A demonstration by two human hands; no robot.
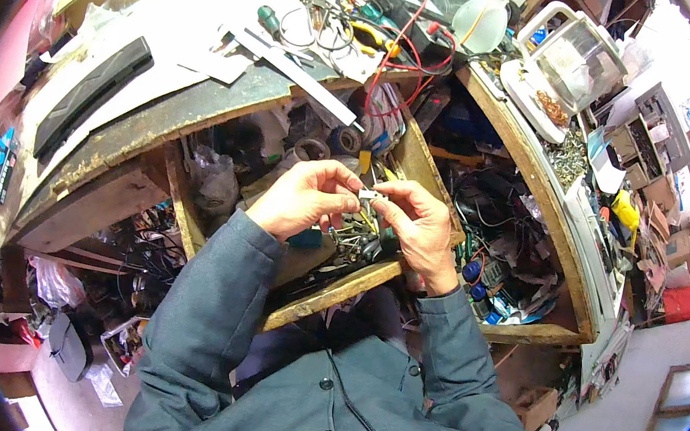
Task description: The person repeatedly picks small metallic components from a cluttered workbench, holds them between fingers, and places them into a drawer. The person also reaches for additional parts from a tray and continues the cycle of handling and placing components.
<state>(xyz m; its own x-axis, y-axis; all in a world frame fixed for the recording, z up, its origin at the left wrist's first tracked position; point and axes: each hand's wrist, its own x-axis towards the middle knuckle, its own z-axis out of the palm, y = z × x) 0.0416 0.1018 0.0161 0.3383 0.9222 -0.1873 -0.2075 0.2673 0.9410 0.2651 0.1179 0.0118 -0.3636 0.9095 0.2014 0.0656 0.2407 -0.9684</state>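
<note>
Both my hands meet over a pulled-out wooden drawer [336,293]. Between their fingertips is a small whitish piece [369,194], too small for me to name its kind. My left hand [300,200] pinches it from the left with thumb and forefinger. From the right, my right hand [426,232] grips it the same way. Beneath the hands, the drawer holds screwdriver-like metal tools [352,240], a roll of tape [311,150] and clear plastic bags [215,179]. My fingers hide part of the piece.
On the bench top lie a caliper [297,78], a green-handled screwdriver [268,19], a long black case [90,97] and red test leads [422,50]. An open compartment [572,314] at the right holds tangled cables. A clear plastic container [580,59] stands at the far right.
</note>
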